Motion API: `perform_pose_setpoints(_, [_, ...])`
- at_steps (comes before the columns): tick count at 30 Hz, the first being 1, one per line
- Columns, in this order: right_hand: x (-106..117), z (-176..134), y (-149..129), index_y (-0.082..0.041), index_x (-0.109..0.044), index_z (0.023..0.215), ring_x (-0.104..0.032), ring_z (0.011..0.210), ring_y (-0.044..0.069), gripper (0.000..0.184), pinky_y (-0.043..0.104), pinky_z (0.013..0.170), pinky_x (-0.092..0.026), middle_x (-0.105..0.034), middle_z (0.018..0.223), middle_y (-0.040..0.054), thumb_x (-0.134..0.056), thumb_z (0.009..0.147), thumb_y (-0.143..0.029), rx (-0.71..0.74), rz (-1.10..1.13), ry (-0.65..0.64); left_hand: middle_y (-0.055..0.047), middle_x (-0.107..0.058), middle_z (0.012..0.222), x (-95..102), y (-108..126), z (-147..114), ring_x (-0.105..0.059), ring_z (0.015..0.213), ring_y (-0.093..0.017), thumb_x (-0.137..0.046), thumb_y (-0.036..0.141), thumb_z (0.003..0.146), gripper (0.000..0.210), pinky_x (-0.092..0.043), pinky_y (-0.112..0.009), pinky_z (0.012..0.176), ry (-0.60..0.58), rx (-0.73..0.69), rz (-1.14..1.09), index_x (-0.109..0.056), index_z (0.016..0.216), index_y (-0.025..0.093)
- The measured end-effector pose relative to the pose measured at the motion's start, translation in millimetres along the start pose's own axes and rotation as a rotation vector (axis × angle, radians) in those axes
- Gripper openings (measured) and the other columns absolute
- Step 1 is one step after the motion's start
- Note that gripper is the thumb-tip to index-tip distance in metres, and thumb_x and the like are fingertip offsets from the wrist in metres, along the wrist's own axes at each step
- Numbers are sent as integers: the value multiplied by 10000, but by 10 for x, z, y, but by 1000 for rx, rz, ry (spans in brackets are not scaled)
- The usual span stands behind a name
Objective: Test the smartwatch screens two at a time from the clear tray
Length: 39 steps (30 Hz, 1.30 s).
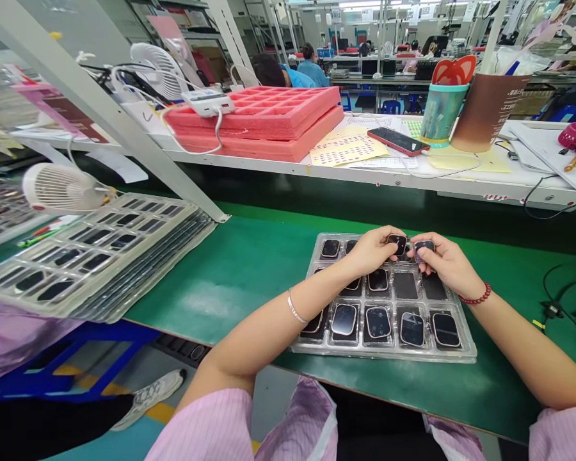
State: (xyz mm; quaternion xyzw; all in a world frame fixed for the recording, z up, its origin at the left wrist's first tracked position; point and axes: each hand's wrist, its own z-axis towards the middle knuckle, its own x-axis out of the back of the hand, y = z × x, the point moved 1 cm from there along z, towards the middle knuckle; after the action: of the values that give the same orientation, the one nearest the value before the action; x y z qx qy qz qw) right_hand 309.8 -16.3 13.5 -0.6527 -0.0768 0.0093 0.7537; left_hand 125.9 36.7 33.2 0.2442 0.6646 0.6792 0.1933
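My left hand [377, 248] pinches a smartwatch [397, 244] with a dark face above the back of a clear plastic tray [388, 352]. Close beside it, my right hand [442, 259] grips a second smartwatch [423, 248] between thumb and fingers. Several more watches sit in the tray's compartments, such as the front-row watch [378, 322]. Two compartments in the middle row, under and beside my right hand, show dark bottoms with no watch seen. My left forearm hides part of the tray's left side.
Stacked trays of dark flat pieces [96, 256] stand on the left of the green table [196, 269], near a white fan [62, 186]. Black cables [564, 301] lie at right. A shelf behind bears red foam trays [269, 121], a phone [398, 141] and a cup [444, 112].
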Motion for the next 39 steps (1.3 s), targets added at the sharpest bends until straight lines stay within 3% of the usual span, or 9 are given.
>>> perform_pose_setpoints(4, [-10,3,-4,-220,-539,1199,-613,699,144,470,239,541,-532,-669,1047,63,-688,753,-230,13,-13,-26,-24,-651,919,18,-46,19,-624,802,-112,-514,-48,675,435,-489,-231,752,38,-53,40,-564,1065,138])
perform_pose_setpoints(10, [-1,-5,-17,-184,-607,1074,-627,652,142,275,240,520,-521,-680,950,64,-609,828,-307,-8,4,12,-10,-629,829,32,-56,21,-582,634,-85,-546,112,807,170,-469,-214,638,30,-34,85,-594,970,130])
perform_pose_setpoints(14, [-14,-16,-36,-185,-591,1040,-587,595,122,273,239,517,-512,-680,888,40,-667,789,-263,42,-82,5,-4,-638,849,27,-73,35,-605,653,-77,-402,-15,761,384,-461,-201,658,53,-10,105,-588,1056,146])
perform_pose_setpoints(21, [-20,-5,-24,-193,-578,1162,-664,755,168,335,264,575,-551,-678,1054,86,-601,841,-286,41,-53,-59,-28,-639,889,50,-97,40,-588,706,-105,-554,79,749,237,-462,-216,648,60,-105,107,-592,977,131])
perform_pose_setpoints(25, [-24,-1,-23,-210,-553,1216,-671,775,173,437,260,578,-554,-673,1089,80,-653,792,-257,59,-20,-72,-20,-641,916,51,-86,27,-583,709,-94,-586,36,697,438,-454,-197,647,75,-109,91,-562,1121,146])
perform_pose_setpoints(29, [-18,-3,-32,-191,-627,1114,-664,684,167,353,264,555,-550,-697,980,83,-648,864,-439,0,36,-65,-18,-627,809,31,-42,13,-568,613,-85,-536,167,840,203,-467,-202,604,31,-43,32,-609,1024,121])
perform_pose_setpoints(32, [-10,0,-31,-179,-643,1084,-661,667,169,440,263,539,-544,-699,948,95,-574,904,-574,-15,105,-31,-29,-624,787,29,-3,-1,-566,562,-84,-451,289,934,262,-452,-207,557,50,-5,34,-628,992,105])
perform_pose_setpoints(37, [-9,9,-34,-223,-558,1213,-639,709,145,489,243,575,-542,-679,1004,51,-746,770,-309,31,26,-21,-42,-672,924,27,5,-5,-623,707,-99,-585,27,743,501,-479,-198,656,33,-28,26,-535,1232,121])
perform_pose_setpoints(39, [-7,6,-37,-204,-587,1158,-634,675,140,387,241,560,-535,-685,969,58,-706,816,-341,21,22,-39,-49,-671,899,24,11,-6,-619,685,-96,-553,70,798,339,-482,-203,648,2,-29,15,-591,1132,105])
